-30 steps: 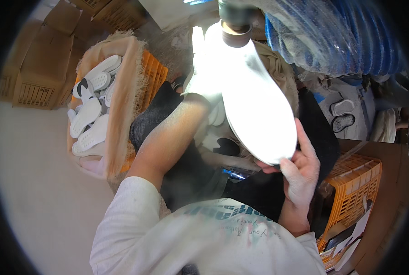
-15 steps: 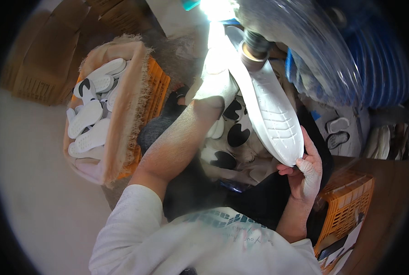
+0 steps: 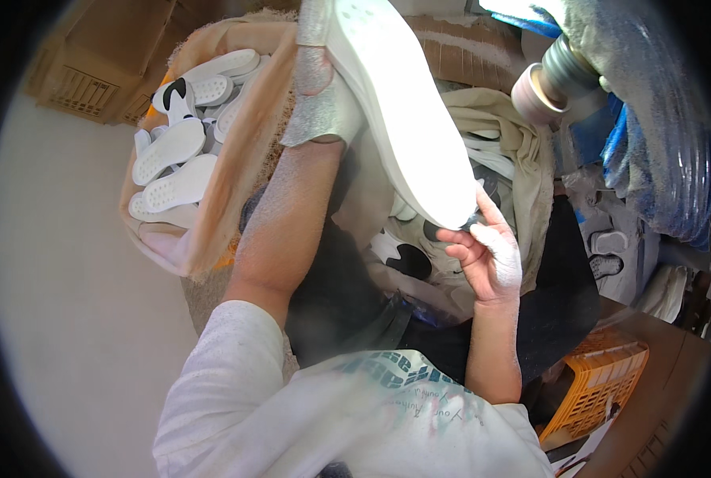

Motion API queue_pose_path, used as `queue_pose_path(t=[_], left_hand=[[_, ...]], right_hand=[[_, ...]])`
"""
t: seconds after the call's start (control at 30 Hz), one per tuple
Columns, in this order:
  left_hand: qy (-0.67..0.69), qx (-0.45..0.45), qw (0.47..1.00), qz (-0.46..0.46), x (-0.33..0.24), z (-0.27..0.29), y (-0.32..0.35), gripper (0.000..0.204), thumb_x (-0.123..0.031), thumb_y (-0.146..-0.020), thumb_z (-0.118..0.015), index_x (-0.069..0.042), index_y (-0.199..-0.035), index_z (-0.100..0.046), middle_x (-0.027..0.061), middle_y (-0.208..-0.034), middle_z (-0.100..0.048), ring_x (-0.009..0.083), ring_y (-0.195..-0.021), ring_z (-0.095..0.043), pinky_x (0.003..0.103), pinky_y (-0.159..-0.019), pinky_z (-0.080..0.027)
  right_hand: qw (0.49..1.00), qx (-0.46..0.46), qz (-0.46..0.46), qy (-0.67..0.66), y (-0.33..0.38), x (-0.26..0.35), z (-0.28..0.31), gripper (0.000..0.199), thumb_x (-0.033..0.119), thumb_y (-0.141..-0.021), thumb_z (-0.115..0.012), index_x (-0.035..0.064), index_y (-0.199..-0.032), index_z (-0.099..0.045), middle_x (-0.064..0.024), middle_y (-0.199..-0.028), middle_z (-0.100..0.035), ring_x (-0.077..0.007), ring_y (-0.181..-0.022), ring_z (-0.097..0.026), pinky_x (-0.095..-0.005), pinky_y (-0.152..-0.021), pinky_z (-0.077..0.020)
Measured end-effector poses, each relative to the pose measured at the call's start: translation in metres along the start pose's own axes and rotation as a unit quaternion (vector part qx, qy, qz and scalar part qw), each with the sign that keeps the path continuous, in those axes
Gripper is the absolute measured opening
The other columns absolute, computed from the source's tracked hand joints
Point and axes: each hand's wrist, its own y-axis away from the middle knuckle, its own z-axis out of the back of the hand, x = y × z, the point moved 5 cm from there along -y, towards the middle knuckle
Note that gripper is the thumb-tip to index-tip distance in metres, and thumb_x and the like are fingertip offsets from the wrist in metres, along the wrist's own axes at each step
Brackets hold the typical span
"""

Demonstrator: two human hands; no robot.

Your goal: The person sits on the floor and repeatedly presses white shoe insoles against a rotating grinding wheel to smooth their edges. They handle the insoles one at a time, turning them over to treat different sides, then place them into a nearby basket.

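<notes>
The right hand's [image 3: 492,253] fingers pinch the sole's [image 3: 419,119] near tip while the left hand's [image 3: 314,72], grip untellable, hide along its far left side, seemingly steadying it left of the drum [image 3: 530,97], the cloth-lined basket [image 3: 232,195] farther left perhaps keeping other soles [image 3: 168,151] handy.

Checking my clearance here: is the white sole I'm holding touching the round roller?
No, a visible gap separates the white sole from the round roller at upper right.

Bin [image 3: 240,151] L of sole [image 3: 407,111], crate [image 3: 602,390] lwr R
</notes>
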Motion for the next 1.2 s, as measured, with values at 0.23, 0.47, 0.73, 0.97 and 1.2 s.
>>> queue_pose_path(t=[0.23, 0.47, 0.73, 0.97, 1.2], left_hand=[[-0.004, 0.007, 1.0, 0.015, 0.022, -0.007, 0.011, 0.036, -0.041, -0.091, -0.058, -0.008, -0.106, -0.057, 0.0116, -0.094, -0.065, 0.025, -0.085, -0.063, 0.039, -0.075, -0.052], [0.027, -0.04, 0.998, -0.03, -0.028, 0.028, -0.004, 0.035, -0.04, -0.091, -0.058, -0.007, -0.103, -0.058, 0.0119, -0.091, -0.066, 0.025, -0.083, -0.063, 0.04, -0.074, -0.052], [0.238, -0.049, 0.97, 0.009, -0.023, 0.076, -0.031, 0.034, -0.039, -0.091, -0.058, -0.007, -0.101, -0.058, 0.0123, -0.088, -0.066, 0.0249, -0.08, -0.063, 0.04, -0.072, -0.052], [0.122, -0.095, 0.953, 0.259, 0.097, 0.055, -0.025, 0.03, -0.035, -0.091, -0.062, -0.006, -0.091, -0.061, 0.0074, -0.077, -0.064, 0.0212, -0.058, -0.058, 0.033, -0.053, -0.048], [-0.667, 0.517, 0.532, -0.068, 0.177, -0.02, 0.112, 0.047, -0.029, -0.08, -0.069, -0.002, -0.117, -0.057, 0.0179, -0.078, -0.063, 0.0356, -0.071, -0.066, 0.044, -0.063, -0.053]], right_hand=[[0.997, 0.033, 0.014, 0.068, -0.018, -0.017, -0.005, 0.071, -0.005, -0.083, -0.05, -0.0064, -0.149, -0.023, -0.0301, -0.126, -0.056, -0.0392, -0.1, -0.067, -0.0388, -0.074, -0.0627], [0.89, -0.057, -0.124, 0.436, -0.09, -0.085, 0.189, 0.058, 0.005, -0.083, -0.059, 0.0007, -0.14, -0.047, -0.015, -0.119, -0.065, -0.022, -0.098, -0.067, -0.0324, -0.078, -0.0566], [0.597, -0.116, -0.367, 0.704, -0.035, -0.199, 0.407, 0.057, 0.022, -0.064, -0.081, -0.0048, -0.112, -0.064, -0.0206, -0.098, -0.07, -0.0277, -0.086, -0.07, -0.0385, -0.075, -0.0554], [0.661, -0.063, -0.24, 0.708, -0.065, -0.177, 0.35, 0.04, 0.023, -0.069, -0.083, -0.0001, -0.098, -0.069, -0.0101, -0.085, -0.068, -0.0214, -0.079, -0.063, -0.0376, -0.076, -0.0505], [0.918, -0.175, -0.028, 0.355, -0.078, 0.022, 0.228, 0.027, 0.015, -0.089, -0.065, -0.0008, -0.112, -0.063, -0.0105, -0.1, -0.066, -0.0192, -0.078, -0.065, -0.0327, -0.07, -0.054]])
